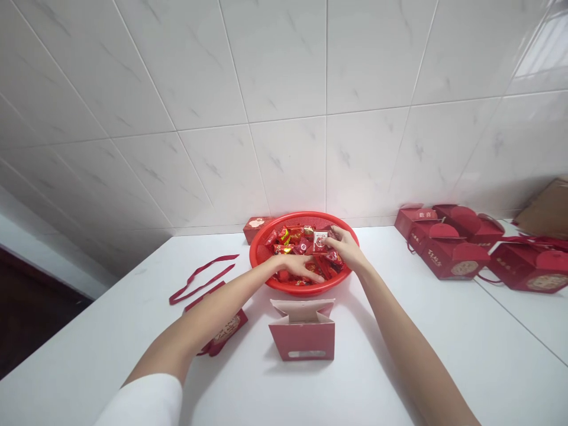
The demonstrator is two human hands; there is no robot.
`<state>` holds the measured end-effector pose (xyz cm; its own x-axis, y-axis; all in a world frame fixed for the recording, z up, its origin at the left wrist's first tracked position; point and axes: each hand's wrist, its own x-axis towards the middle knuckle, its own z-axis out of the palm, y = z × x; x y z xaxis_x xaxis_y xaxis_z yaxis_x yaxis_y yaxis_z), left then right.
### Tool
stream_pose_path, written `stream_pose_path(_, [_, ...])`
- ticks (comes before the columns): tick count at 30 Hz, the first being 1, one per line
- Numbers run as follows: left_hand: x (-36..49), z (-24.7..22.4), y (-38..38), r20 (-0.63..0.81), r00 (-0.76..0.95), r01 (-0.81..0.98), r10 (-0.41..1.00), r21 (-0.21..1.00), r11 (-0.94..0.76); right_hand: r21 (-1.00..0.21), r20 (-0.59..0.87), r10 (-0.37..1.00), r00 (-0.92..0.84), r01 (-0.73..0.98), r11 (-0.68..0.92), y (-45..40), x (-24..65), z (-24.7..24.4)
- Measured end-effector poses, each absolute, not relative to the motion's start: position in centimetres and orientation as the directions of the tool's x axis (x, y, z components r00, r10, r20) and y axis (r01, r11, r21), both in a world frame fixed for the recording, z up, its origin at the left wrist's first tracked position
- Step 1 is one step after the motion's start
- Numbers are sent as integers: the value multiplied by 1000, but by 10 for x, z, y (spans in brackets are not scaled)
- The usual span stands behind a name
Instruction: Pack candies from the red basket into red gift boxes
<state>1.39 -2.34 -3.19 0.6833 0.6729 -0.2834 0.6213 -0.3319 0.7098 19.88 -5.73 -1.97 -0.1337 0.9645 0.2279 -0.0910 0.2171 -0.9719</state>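
Observation:
A red plastic basket (306, 290) full of wrapped candies (303, 245) stands near the tiled wall. My left hand (299, 267) reaches over its near rim, fingers spread on the candies. At the basket's right side my right hand (345, 245) has its thumb and fingers round a white and red packet (320, 241). Just in front of the basket stands a red paper box (304, 340) with its top open. Partly behind my left forearm lies another red box (231, 328) with gold print.
A dark red ribbon (189, 290) lies at the left. Several red gift boxes (455, 257) stand at the right, with a brown cardboard box (545, 207) behind. A small red box (255, 228) touches the wall side left of the basket.

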Motion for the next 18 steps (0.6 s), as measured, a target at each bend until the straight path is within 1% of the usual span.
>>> stream_pose_path(4, [25, -43, -23, -322, 604, 711, 729, 631, -311, -974, 212, 969, -127, -102, 200, -57, 198, -20])
stream_pose_path(6, [27, -47, -23, -333, 590, 721, 735, 627, -294, -973, 217, 969, -120, -109, 204, -58, 198, -20])
stream_pose_path(10, [22, -42, -25, -358, 603, 685, 713, 690, -233, -970, 223, 969, -106, -127, 209, -59, 197, -19])
stream_pose_path(14, [16, -28, -27, -389, 594, 629, 704, 771, -105, -964, 226, 970, -89, -161, 210, -57, 197, -20])
stream_pose_path(16, [14, -22, -27, -360, 559, 542, 747, 840, -1, -961, 230, 971, -69, -171, 216, -56, 198, -21])
stream_pose_path(18, [12, -17, -25, -305, 497, 407, 813, 909, 92, -958, 235, 971, -45, -177, 224, -56, 198, -22])
